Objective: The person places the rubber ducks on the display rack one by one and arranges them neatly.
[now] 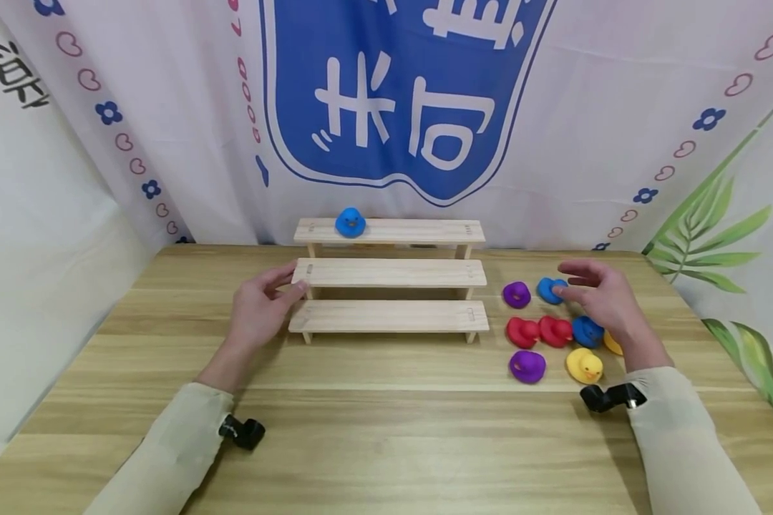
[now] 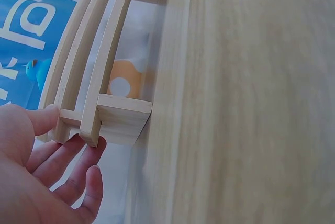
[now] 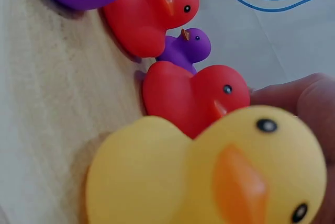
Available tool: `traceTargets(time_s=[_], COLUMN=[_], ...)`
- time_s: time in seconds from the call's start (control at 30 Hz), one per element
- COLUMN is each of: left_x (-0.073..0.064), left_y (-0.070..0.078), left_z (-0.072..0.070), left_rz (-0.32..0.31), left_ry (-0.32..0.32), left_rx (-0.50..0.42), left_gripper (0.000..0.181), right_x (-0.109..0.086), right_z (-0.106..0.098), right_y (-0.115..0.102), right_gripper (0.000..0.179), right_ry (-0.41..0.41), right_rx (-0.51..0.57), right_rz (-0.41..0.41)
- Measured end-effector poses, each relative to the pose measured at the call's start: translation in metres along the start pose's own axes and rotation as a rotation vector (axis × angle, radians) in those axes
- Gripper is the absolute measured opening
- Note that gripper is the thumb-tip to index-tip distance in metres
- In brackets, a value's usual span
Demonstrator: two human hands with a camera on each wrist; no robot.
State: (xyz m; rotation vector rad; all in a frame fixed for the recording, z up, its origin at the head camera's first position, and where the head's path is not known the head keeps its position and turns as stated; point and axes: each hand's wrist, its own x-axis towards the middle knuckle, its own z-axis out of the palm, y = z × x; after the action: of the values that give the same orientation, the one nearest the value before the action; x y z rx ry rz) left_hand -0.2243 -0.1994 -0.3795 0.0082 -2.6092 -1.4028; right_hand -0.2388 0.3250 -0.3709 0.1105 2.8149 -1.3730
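Note:
A three-tier wooden stand (image 1: 389,316) has a blue rubber duck (image 1: 351,222) on its top step. My left hand (image 1: 260,304) holds the stand's left end, thumb on the middle board and fingertips against the board ends, as the left wrist view shows. Over at the right, my right hand (image 1: 602,297) reaches over a second blue duck (image 1: 547,289), its thumb overlapping the duck and its index finger spread apart above. Below that hand sit a darker blue duck (image 1: 587,332) and a yellow duck (image 3: 141,177), large in the right wrist view.
Two red ducks (image 1: 522,332) sit side by side right of the stand. A purple duck (image 1: 517,294) lies behind them and another purple duck (image 1: 527,366) in front. One more yellow duck (image 1: 612,343) is partly hidden by the right wrist. A printed curtain (image 1: 592,143) hangs behind the table (image 1: 373,443).

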Motion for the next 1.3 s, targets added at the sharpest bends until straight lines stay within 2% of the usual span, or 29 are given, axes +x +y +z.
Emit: traceTargets(time_s=[0.53, 0.83, 1.3], left_x=[-0.001, -0.001, 0.0], left_y=[0.0, 0.0, 0.001], left_z=[0.0, -0.001, -0.001], left_rz=[-0.002, -0.008, -0.012], left_ry=[-0.006, -0.004, -0.008], left_rx=[-0.008, -0.02, -0.028], left_gripper=[0.052, 0.053, 0.053], right_x=[0.005, 0.007, 0.006], right_z=[0.005, 0.007, 0.007], right_y=[0.012, 0.013, 0.012], right_gripper=[0.066, 0.06, 0.061], right_ry=[-0.073, -0.091, -0.066], right_rx=[-0.067, -0.097, -0.127], right_rz=[0.029, 0.058, 0.053])
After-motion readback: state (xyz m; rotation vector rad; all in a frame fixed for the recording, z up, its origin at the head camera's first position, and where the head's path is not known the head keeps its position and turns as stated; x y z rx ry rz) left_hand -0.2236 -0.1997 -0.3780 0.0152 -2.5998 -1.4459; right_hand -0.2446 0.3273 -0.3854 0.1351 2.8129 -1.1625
